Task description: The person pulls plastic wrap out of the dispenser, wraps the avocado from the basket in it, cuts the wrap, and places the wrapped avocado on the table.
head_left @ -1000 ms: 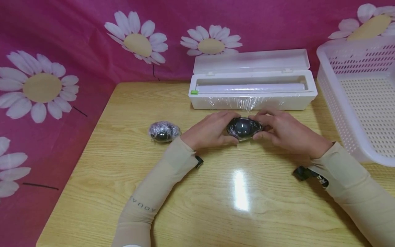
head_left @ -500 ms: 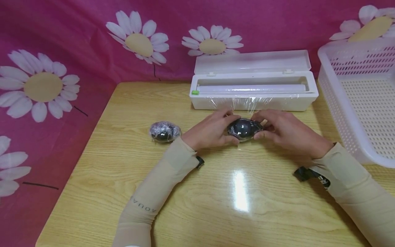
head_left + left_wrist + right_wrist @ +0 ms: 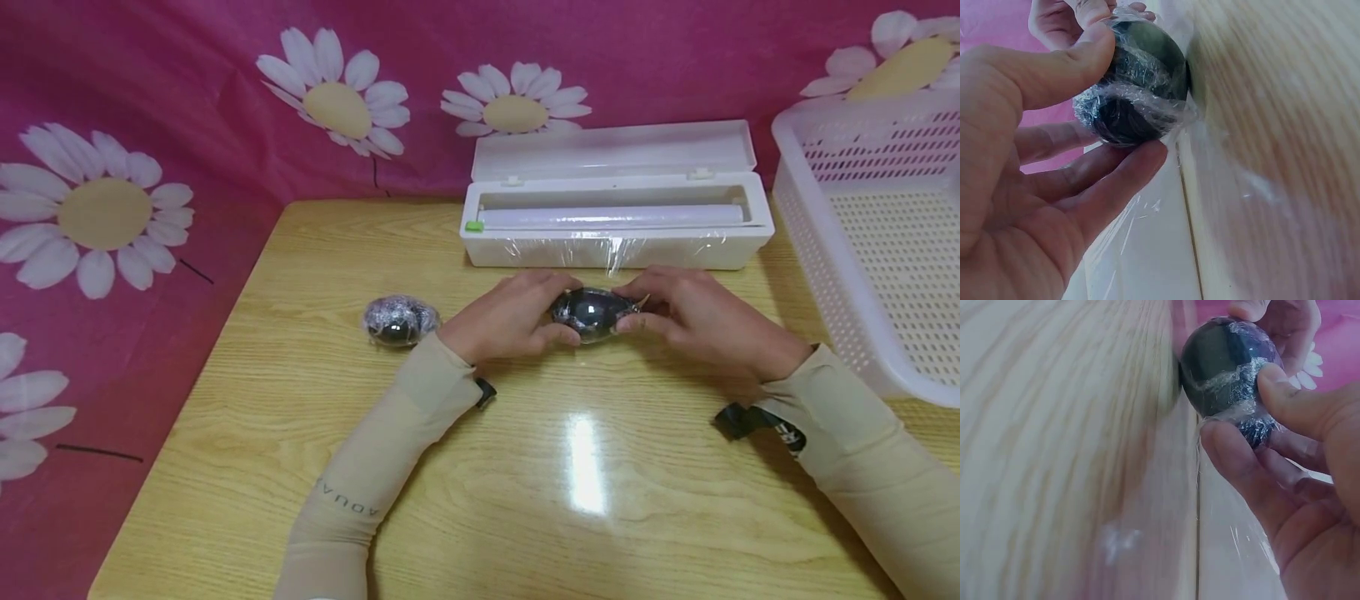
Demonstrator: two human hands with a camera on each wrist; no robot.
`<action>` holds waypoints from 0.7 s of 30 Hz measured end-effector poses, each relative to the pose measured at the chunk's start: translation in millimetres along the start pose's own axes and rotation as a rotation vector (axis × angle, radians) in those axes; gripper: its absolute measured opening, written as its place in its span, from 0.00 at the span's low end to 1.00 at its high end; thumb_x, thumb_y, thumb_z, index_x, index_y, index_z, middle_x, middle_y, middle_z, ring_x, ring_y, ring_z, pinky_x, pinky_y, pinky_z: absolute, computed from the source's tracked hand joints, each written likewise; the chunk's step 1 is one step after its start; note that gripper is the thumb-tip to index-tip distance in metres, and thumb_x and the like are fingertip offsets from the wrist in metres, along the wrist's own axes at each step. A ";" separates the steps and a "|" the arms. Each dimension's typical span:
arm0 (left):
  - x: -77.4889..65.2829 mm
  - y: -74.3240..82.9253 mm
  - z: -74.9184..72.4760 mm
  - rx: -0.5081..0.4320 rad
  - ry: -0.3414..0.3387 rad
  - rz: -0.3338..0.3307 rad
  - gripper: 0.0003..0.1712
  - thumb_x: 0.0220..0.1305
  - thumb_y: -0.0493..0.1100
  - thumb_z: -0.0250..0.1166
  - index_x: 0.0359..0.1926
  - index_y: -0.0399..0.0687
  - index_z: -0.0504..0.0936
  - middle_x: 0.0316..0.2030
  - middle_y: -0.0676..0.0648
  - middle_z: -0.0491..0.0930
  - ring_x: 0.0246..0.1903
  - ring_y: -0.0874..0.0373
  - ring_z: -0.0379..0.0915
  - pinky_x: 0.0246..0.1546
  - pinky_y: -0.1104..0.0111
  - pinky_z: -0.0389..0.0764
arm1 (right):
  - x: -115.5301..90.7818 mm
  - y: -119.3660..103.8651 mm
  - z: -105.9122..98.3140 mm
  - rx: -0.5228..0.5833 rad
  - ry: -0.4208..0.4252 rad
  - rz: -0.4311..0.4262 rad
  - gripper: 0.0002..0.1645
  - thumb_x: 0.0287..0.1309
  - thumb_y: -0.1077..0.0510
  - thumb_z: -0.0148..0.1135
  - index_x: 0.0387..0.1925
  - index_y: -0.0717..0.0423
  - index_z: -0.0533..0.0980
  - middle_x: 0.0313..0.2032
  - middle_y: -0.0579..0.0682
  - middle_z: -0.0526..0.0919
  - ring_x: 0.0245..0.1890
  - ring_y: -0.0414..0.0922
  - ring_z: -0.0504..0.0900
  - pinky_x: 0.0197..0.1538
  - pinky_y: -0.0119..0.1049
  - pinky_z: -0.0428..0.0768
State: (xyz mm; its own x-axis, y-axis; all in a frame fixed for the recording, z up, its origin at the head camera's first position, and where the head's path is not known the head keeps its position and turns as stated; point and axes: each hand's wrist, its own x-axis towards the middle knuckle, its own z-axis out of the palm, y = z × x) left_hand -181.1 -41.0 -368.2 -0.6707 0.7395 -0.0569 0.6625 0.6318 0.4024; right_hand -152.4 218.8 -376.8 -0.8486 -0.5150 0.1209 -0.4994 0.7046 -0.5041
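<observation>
A dark, glossy, egg-shaped thing (image 3: 595,311) is wrapped in cling film and stands low at the table, in front of the cling film box (image 3: 615,250). My left hand (image 3: 517,317) grips its left end, thumb on the near side and fingers behind. At its right end, my right hand (image 3: 686,317) pinches it and the bunched film between thumb and fingers. The left wrist view shows crinkled film around the dark egg-shaped thing (image 3: 1147,56), with clear film stretching toward the box. Its rounded dark underside (image 3: 1207,362) touches the tabletop in the right wrist view.
A similar film-wrapped dark thing (image 3: 400,319) lies left of my left hand. The box lid (image 3: 611,150) is raised, and a film roll (image 3: 611,217) lies inside. A white perforated basket (image 3: 832,275) stands at the right. A flowered pink cloth (image 3: 240,100) hangs behind the table (image 3: 487,500).
My right fingers have shifted their grip slightly at the right end, where a twisted end of film now shows. The film creases on the box front have changed. My left hand has hardly moved.
</observation>
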 end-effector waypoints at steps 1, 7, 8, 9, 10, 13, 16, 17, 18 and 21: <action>-0.3 0.5 -0.5 0.004 -0.011 -0.011 0.40 0.68 0.58 0.69 0.72 0.43 0.70 0.67 0.41 0.76 0.66 0.51 0.74 0.72 0.61 0.73 | 0.1 0.4 0.2 0.000 -0.001 -0.002 0.21 0.63 0.54 0.72 0.55 0.57 0.84 0.48 0.53 0.88 0.47 0.48 0.84 0.54 0.49 0.81; 0.1 2.3 -1.2 -0.001 -0.045 -0.039 0.40 0.70 0.59 0.65 0.74 0.44 0.68 0.67 0.42 0.76 0.65 0.52 0.74 0.71 0.61 0.73 | -0.7 2.1 0.7 0.006 0.018 -0.026 0.20 0.63 0.53 0.72 0.54 0.57 0.85 0.44 0.50 0.84 0.42 0.44 0.77 0.45 0.38 0.75; 0.2 2.3 -1.0 -0.002 -0.047 -0.039 0.39 0.71 0.59 0.65 0.74 0.44 0.69 0.66 0.42 0.76 0.63 0.53 0.75 0.70 0.62 0.74 | -0.9 2.4 0.7 0.008 0.020 -0.029 0.20 0.63 0.53 0.72 0.54 0.58 0.85 0.46 0.51 0.82 0.44 0.45 0.76 0.46 0.38 0.74; 0.4 2.2 -0.9 -0.003 -0.047 -0.037 0.39 0.71 0.59 0.65 0.74 0.44 0.69 0.65 0.43 0.77 0.62 0.53 0.75 0.69 0.62 0.75 | -1.0 2.7 0.5 0.006 0.020 -0.032 0.21 0.63 0.54 0.72 0.55 0.58 0.85 0.47 0.52 0.81 0.45 0.46 0.75 0.46 0.39 0.72; 0.3 2.0 -1.0 -0.006 -0.049 -0.037 0.38 0.71 0.59 0.65 0.74 0.44 0.69 0.65 0.43 0.77 0.60 0.54 0.76 0.68 0.62 0.76 | -1.2 2.9 0.3 0.005 0.018 -0.030 0.21 0.63 0.53 0.72 0.55 0.59 0.85 0.48 0.53 0.79 0.46 0.46 0.74 0.46 0.39 0.71; 0.0 1.1 -1.5 -0.018 -0.062 -0.042 0.38 0.71 0.59 0.64 0.74 0.44 0.69 0.64 0.43 0.78 0.59 0.54 0.77 0.66 0.62 0.76 | -1.1 3.2 -0.4 0.008 0.006 -0.020 0.21 0.63 0.53 0.72 0.55 0.57 0.85 0.44 0.52 0.79 0.43 0.45 0.73 0.44 0.37 0.70; -0.1 0.1 -2.1 -0.033 -0.081 -0.044 0.38 0.72 0.59 0.64 0.74 0.43 0.69 0.63 0.43 0.79 0.58 0.55 0.76 0.65 0.63 0.76 | -0.9 3.1 -1.1 0.004 -0.012 -0.015 0.20 0.63 0.52 0.72 0.55 0.54 0.86 0.33 0.47 0.79 0.34 0.41 0.70 0.37 0.33 0.69; 0.0 -0.1 -2.4 -0.038 -0.085 -0.041 0.38 0.72 0.58 0.64 0.74 0.43 0.70 0.62 0.43 0.79 0.57 0.55 0.76 0.64 0.63 0.77 | -0.8 2.8 -1.3 0.007 -0.022 -0.013 0.20 0.63 0.52 0.72 0.54 0.54 0.86 0.30 0.45 0.78 0.32 0.40 0.69 0.34 0.32 0.68; 0.0 -0.3 -2.7 -0.044 -0.088 -0.038 0.37 0.72 0.58 0.64 0.73 0.43 0.70 0.61 0.44 0.80 0.56 0.56 0.77 0.63 0.63 0.77 | -0.8 2.5 -1.4 0.009 -0.031 -0.007 0.20 0.63 0.51 0.71 0.54 0.54 0.86 0.29 0.45 0.77 0.30 0.39 0.68 0.33 0.31 0.68; 0.0 -0.2 -3.4 -0.055 -0.095 -0.029 0.35 0.73 0.57 0.63 0.72 0.43 0.72 0.57 0.45 0.82 0.52 0.57 0.77 0.59 0.64 0.77 | -1.2 0.9 -2.3 0.035 -0.078 0.028 0.20 0.65 0.50 0.70 0.55 0.54 0.86 0.29 0.44 0.77 0.30 0.38 0.68 0.32 0.31 0.68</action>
State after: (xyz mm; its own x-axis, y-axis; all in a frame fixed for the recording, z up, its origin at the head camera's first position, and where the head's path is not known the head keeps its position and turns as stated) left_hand -182.4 -42.0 -365.1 -0.6530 0.7414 -0.1546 0.6221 0.6415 0.4489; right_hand -152.2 221.1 -375.4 -0.8452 -0.5330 0.0405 -0.4686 0.7024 -0.5357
